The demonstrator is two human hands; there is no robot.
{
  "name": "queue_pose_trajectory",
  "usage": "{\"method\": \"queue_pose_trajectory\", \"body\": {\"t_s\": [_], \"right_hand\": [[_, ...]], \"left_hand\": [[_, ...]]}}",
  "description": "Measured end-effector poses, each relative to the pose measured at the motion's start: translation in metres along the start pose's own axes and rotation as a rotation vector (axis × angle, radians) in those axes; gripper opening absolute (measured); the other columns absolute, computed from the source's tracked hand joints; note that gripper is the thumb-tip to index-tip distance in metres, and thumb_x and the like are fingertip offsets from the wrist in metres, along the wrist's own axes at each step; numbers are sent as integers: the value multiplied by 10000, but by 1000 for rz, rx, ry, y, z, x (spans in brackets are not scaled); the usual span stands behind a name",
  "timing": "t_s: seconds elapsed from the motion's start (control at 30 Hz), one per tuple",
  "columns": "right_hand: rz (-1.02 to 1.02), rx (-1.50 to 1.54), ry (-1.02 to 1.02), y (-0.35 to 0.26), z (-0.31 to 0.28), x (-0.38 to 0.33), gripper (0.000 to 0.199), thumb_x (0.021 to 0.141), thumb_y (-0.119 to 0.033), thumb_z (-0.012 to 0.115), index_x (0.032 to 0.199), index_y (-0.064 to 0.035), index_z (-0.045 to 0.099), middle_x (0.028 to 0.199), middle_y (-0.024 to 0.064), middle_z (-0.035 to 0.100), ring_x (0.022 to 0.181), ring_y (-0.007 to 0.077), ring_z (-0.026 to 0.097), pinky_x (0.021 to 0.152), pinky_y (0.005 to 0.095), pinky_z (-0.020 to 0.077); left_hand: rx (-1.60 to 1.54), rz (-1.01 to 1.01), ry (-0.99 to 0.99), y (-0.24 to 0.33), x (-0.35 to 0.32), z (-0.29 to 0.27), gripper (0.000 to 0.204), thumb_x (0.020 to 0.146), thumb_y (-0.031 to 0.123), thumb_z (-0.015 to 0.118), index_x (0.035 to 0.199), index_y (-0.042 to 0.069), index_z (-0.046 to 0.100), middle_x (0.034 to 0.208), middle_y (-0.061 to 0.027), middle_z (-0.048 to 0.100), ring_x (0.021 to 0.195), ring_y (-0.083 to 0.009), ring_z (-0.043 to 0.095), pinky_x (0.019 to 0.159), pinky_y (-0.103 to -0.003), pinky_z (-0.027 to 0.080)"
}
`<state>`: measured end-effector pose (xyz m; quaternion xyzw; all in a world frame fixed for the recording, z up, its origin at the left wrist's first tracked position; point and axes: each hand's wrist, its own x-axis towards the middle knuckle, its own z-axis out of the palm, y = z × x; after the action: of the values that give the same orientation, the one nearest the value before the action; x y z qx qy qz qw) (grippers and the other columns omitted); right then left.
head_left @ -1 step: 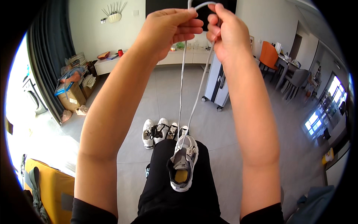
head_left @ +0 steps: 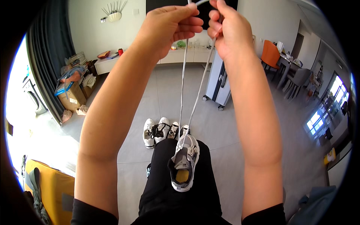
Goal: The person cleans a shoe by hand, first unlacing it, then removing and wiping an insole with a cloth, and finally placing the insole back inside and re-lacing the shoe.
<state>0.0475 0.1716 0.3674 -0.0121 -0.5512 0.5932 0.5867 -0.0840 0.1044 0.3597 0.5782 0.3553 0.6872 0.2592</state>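
A white and grey sneaker [head_left: 192, 165] rests on my black-trousered lap, its toe pointing away and its yellowish insole showing. From its front eyelets the two ends of a pale grey shoelace [head_left: 183, 78] run up to my raised hands. My left hand [head_left: 168, 26] pinches one end between thumb and forefinger, the other fingers loosely bent. The other end is gripped by my right hand [head_left: 233, 32], its fingers curled. A short stretch of lace arches between the fingertips of both hands, partly cut off by the top edge of the view.
White sneakers [head_left: 149, 133] with black laces and a smaller black-and-white pair stand on the grey floor beyond my knees. Farther off is a silver suitcase [head_left: 218, 84]. Cardboard boxes [head_left: 73, 98] sit by the curtain; an orange chair [head_left: 270, 54] and dining table stand at the right.
Both hands have risen very slightly, and less of the lace arch between them shows at the top edge. The sneaker stays on my lap.
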Motion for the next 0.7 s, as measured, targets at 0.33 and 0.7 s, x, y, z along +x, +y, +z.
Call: {"method": "queue_pose_trajectory", "body": {"t_s": [0.33, 0.7], "right_hand": [[175, -75, 279, 52, -27, -57, 285, 947, -296, 524, 1009, -26, 588, 745, 45, 576, 566, 122, 497, 540, 270, 431], [750, 167, 277, 180, -78, -219, 252, 960, -317, 542, 920, -82, 624, 883, 9, 616, 791, 125, 549, 727, 289, 441]], "left_hand": [[94, -158, 55, -88, -55, -42, 278, 919, 277, 605, 937, 2, 636, 625, 3, 526, 582, -82, 509, 535, -227, 395], [-65, -531, 318, -205, -229, -8, 437, 987, 257, 514, 1332, -10, 491, 1257, -97, 579, 1158, -160, 525, 990, -316, 393]]}}
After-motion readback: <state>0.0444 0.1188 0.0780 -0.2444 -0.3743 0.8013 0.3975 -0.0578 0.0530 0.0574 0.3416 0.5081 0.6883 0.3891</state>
